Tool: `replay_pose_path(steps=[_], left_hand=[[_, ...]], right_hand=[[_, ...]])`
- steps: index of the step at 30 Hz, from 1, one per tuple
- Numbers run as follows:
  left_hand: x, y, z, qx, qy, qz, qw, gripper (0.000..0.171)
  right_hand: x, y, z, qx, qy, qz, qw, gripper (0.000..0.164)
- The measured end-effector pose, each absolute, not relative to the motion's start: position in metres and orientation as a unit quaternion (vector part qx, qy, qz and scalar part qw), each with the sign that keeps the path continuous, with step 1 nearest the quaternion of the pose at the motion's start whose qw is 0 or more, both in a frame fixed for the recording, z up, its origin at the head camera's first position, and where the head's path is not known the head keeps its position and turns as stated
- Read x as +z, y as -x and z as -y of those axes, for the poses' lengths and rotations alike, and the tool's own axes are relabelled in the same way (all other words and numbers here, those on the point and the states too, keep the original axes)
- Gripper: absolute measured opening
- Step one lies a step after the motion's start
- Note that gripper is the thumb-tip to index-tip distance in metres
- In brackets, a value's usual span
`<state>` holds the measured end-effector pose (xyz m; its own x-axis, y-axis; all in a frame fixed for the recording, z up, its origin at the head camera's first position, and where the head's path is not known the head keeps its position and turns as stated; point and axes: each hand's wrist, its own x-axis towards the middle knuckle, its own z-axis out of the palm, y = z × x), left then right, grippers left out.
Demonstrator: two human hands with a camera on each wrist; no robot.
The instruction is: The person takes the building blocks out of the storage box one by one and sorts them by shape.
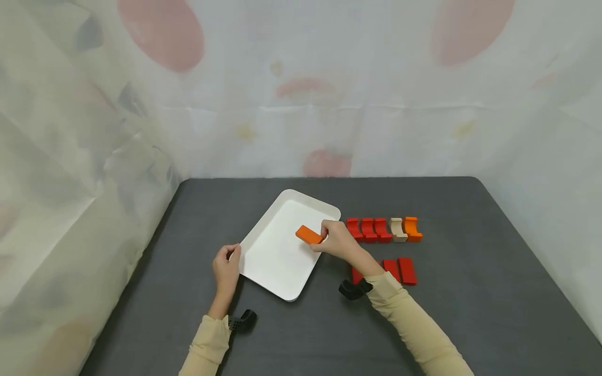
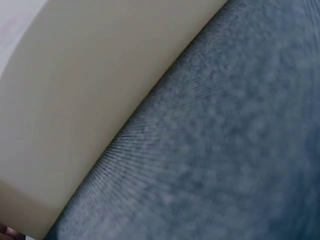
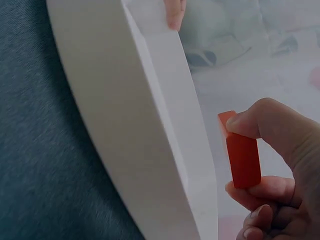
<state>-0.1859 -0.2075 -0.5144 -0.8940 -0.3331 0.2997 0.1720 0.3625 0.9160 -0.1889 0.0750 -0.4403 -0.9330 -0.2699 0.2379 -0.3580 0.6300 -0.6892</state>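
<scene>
A white rectangular tray [image 1: 277, 256] stands turned at an angle on the dark table, and its side wall [image 2: 85, 75] fills much of the left wrist view. My left hand [image 1: 227, 269] grips the tray's left rim, thumb and fingers curled at the edge. Over the tray's right part, my right hand [image 1: 339, 241] pinches an orange block [image 1: 308, 235] between thumb and fingers. In the right wrist view the block [image 3: 243, 160] shows as a small oblong piece with flat faces, held at its two ends.
Right of the tray is a row of arch-cut blocks: several red [image 1: 368, 231], a beige one [image 1: 397, 230] and an orange one [image 1: 412, 230]. Nearer, red rectangular blocks [image 1: 407, 271] lie in a second row, partly hidden by my right forearm. Patterned cloth [image 1: 376, 130] hangs behind the table.
</scene>
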Motion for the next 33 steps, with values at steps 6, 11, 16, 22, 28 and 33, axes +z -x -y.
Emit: replay_pose_path(steps=[6,11,16,22,28,33], left_hand=[[-0.516,0.188,0.212,-0.573,-0.038,0.788,0.224,0.017],[-0.516,0.186,0.216,-0.582,-0.043,0.784,0.211,0.017],[-0.516,0.184,0.218,-0.58,-0.049,0.786,0.208,0.017],[-0.517,0.185,0.221,-0.575,-0.054,0.786,0.221,0.017],[-0.516,0.183,0.222,-0.576,-0.061,0.785,0.22,0.017],[-0.516,0.182,0.222,-0.572,-0.058,0.787,0.224,0.015]], right_hand=[[-0.441,0.179,-0.087,0.407,-0.141,0.9,0.062,0.033],[-0.444,0.17,-0.099,0.416,-0.122,0.898,0.069,0.035],[-0.447,0.158,-0.113,0.424,-0.1,0.897,0.078,0.036],[-0.45,0.148,-0.133,0.417,-0.078,0.899,0.103,0.037],[-0.455,0.137,-0.157,0.393,-0.064,0.908,0.133,0.037],[-0.461,0.123,-0.179,0.377,-0.045,0.913,0.15,0.038]])
